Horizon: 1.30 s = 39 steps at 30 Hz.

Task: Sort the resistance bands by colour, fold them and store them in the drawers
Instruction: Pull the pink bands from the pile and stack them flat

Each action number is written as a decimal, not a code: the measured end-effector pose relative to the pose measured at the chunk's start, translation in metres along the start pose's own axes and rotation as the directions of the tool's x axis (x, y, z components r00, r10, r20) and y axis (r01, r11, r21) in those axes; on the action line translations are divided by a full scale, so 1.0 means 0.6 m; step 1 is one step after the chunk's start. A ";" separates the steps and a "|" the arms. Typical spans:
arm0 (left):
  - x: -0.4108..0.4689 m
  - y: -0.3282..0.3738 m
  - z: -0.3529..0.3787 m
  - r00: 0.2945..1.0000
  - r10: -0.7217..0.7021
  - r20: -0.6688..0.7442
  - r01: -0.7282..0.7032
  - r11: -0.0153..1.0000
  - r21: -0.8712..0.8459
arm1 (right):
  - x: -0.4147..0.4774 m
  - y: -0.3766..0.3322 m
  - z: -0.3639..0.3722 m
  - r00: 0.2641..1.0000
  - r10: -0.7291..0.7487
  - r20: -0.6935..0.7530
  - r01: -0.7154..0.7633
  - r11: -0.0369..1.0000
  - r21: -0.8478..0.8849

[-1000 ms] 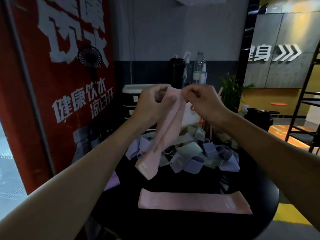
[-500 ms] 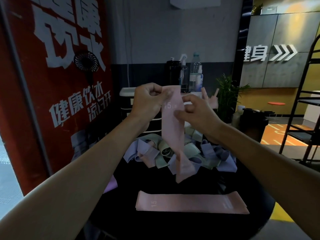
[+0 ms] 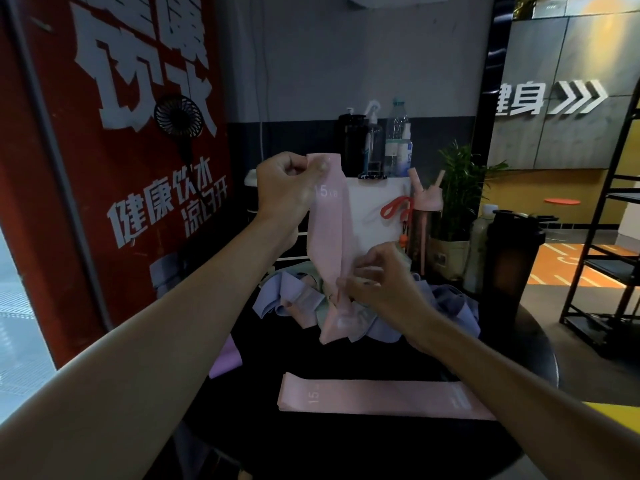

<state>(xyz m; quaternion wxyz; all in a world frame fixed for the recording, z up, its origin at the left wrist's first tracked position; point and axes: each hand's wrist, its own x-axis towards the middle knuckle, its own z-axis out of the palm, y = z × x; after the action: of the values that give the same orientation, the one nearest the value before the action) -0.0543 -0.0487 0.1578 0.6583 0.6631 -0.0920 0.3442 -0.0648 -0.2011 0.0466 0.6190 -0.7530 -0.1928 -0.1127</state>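
Note:
A pink resistance band (image 3: 330, 237) marked 15 LB hangs upright over the round black table (image 3: 433, 344). My left hand (image 3: 289, 183) pinches its top end, and my right hand (image 3: 379, 280) pinches it lower down, near the bottom. Behind it lies a tangled pile of bands (image 3: 446, 308) in purple, pale green and pink. A second pink band (image 3: 381, 396) lies flat along the table's near side. One purple band (image 3: 227, 356) hangs off the table's left edge. A white drawer unit (image 3: 375, 206) stands behind the pile.
A red poster wall (image 3: 104, 168) with a small black fan (image 3: 178, 116) closes off the left. Bottles (image 3: 398, 140) stand on the drawer unit, a pink bottle (image 3: 424, 216), a potted plant (image 3: 457, 206) and a black shaker (image 3: 509, 265) stand beside it. A black metal shelf (image 3: 609, 237) is at the right.
The pink band went from bunched between both hands to hanging straight. My right hand slid down it from the top to near the bottom, while my left hand kept the top end.

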 end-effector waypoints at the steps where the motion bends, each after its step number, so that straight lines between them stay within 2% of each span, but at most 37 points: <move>1: 0.001 0.002 0.001 1.000 0.006 -0.004 -0.006 1.000 0.001 | -0.005 0.010 0.007 1.000 -0.008 -0.013 0.008 1.000 -0.019; 11: 0.016 0.005 -0.003 0.998 0.044 -0.036 -0.042 0.998 0.043 | -0.020 0.062 0.027 0.998 0.048 -0.046 -0.057 0.976 -0.213; 14: 0.026 -0.008 -0.028 0.997 0.038 -0.066 -0.033 0.997 0.071 | -0.021 0.065 0.010 0.996 0.043 -0.075 -0.051 0.993 -0.110; 19: 0.047 -0.038 -0.076 0.982 -0.059 -0.178 0.071 0.996 0.062 | -0.021 0.077 -0.021 0.994 0.045 -0.098 -0.048 0.998 -0.027; 24: 0.051 -0.073 -0.100 0.965 -0.137 -0.225 0.143 0.990 0.011 | -0.015 0.074 -0.027 0.983 0.159 -0.093 -0.147 0.982 0.118; 27: 0.048 -0.077 -0.097 0.964 -0.144 -0.224 0.147 0.989 -0.003 | -0.015 0.064 -0.022 0.972 0.223 -0.079 -0.203 0.957 0.206; 32: 0.052 -0.072 -0.096 0.973 -0.112 -0.203 0.124 0.991 0.046 | -0.013 0.064 -0.014 0.959 0.280 0.039 -0.276 0.898 0.344; 35: 0.053 -0.068 -0.096 0.974 -0.117 -0.196 0.121 0.993 0.009 | -0.017 0.063 -0.013 0.959 0.281 0.036 -0.275 0.894 0.354; 39: 0.053 -0.069 -0.093 0.976 -0.089 -0.201 0.105 0.992 0.070 | -0.020 0.056 -0.010 0.964 0.260 0.053 -0.260 0.886 0.384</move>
<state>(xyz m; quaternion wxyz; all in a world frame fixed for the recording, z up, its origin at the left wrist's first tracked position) -0.0258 0.0189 0.1370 0.6530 0.6554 0.0201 0.3791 -0.0609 -0.2142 0.0129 0.7650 -0.6347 -0.1088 0.0115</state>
